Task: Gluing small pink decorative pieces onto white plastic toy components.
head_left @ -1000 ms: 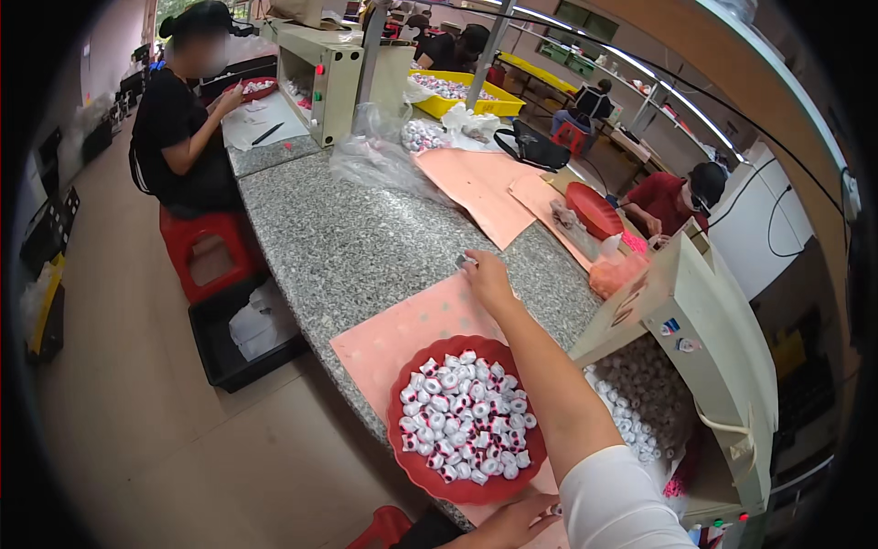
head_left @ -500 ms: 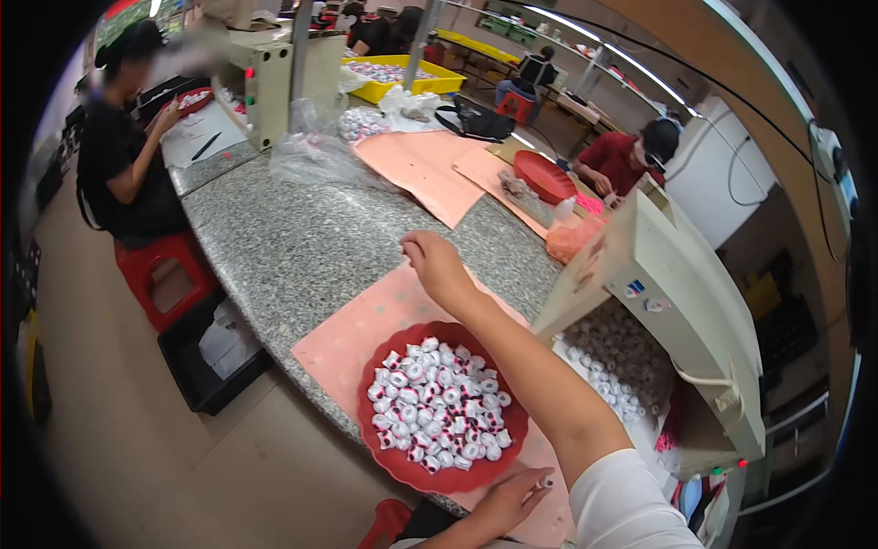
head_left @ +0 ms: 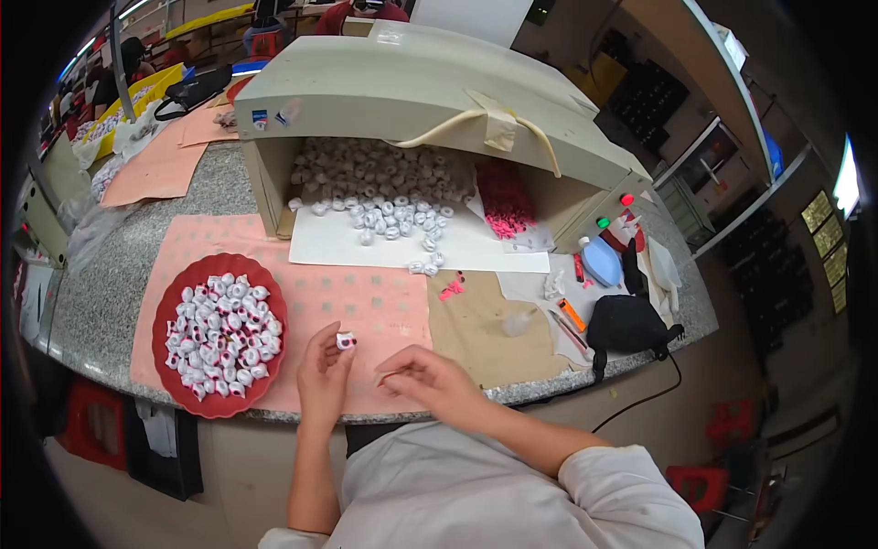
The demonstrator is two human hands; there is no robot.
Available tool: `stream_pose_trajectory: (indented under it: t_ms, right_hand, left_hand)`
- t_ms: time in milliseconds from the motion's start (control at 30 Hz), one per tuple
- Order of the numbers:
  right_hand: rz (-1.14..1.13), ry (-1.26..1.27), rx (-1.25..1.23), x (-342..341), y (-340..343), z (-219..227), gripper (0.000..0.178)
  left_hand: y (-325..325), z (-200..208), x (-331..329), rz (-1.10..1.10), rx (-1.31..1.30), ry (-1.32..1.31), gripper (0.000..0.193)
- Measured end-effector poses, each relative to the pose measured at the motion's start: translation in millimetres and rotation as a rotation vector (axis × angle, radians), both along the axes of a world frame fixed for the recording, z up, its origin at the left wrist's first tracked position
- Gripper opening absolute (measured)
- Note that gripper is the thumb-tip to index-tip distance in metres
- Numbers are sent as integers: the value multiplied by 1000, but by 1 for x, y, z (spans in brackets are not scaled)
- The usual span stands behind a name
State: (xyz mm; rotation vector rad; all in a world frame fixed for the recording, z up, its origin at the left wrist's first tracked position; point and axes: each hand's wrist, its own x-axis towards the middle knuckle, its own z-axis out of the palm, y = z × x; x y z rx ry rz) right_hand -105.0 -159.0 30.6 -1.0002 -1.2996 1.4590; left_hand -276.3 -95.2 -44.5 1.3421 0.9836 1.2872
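Observation:
My left hand [head_left: 323,375] pinches one small white rounded piece [head_left: 346,340] with dark and pink marks between thumb and fingertips. Close to its right is my right hand [head_left: 430,382], fingers curled with the tips together; what they hold, if anything, is too small to name. Both hands are over a pink sheet [head_left: 393,316] at the table's near edge. Left of them, a red scalloped bowl [head_left: 226,409] holds many similar white pieces [head_left: 224,334] with pink and dark marks.
A beige open-fronted cabinet [head_left: 412,87] stands ahead, with plain white pieces [head_left: 389,215] spilling onto a white sheet [head_left: 320,249] and small pink parts [head_left: 508,222] inside. At right lie an orange-handled tool [head_left: 572,315], a blue item [head_left: 601,263] and a black bag-like thing [head_left: 631,325].
The view has swung right, toward the cabinet. My right hand, earlier stretched out past the bowl, is now drawn back beside my left, which still holds a small piece.

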Motion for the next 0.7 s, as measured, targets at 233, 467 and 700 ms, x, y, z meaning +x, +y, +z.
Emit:
stream_pose_trajectory:
  t_ms: [233, 467, 700]
  right_hand:
    - [-219, 270, -234, 170, -64, -55, 17]
    - [-192, 303, -227, 247, -60, -79, 19]
    - [-448, -108, 95, 266, -46, -105, 17]
  left_hand:
    - [-68, 20, 149, -327, -299, -308, 34]
    - [-89, 7, 238, -328, -366, -251, 32]
    - [-88, -8, 274, -243, -342, -192, 32]
